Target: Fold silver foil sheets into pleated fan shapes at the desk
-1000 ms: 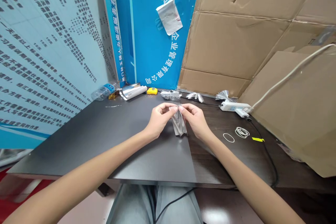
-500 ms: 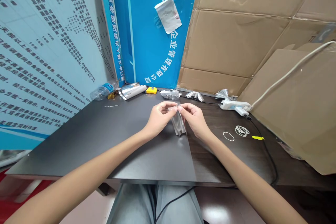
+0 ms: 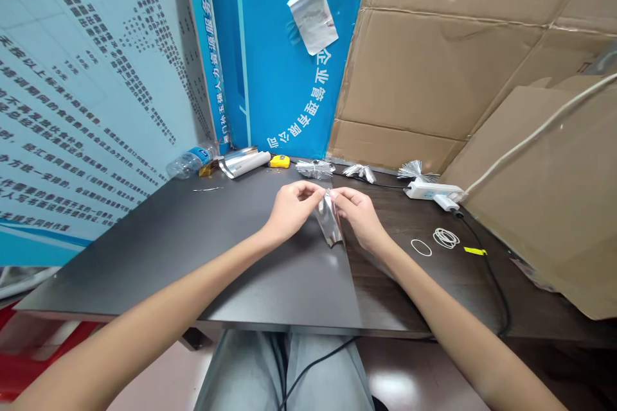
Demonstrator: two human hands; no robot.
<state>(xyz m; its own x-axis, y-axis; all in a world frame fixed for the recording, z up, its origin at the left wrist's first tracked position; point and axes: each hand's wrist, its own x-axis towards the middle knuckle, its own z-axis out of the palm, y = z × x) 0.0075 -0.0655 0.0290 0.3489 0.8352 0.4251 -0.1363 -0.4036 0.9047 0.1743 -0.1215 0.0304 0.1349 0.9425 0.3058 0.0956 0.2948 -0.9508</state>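
A shiny silver foil strip (image 3: 330,225) hangs down between my hands, above the seam of the desk. My left hand (image 3: 295,207) pinches its gathered upper end between thumb and fingertips. From the other side, my right hand (image 3: 355,210) pinches the same end, its fingertips almost touching the left ones. The lower part of the foil hangs free, and its bottom edge looks uneven. Fingertips hide the exact top of the strip.
Along the back lie a plastic bottle (image 3: 193,159), a foil roll (image 3: 247,163), a yellow tape measure (image 3: 279,162), silver bundles (image 3: 315,169) and a white power strip (image 3: 434,191). White rings (image 3: 446,238) and a yellow strip (image 3: 475,251) lie on the right. Cardboard (image 3: 434,70) walls the back right.
The foil strip has turned slightly between my fingers and now shows a flatter, brighter face. Both hands keep their pinch in nearly the same place. The camera view has shifted a little.
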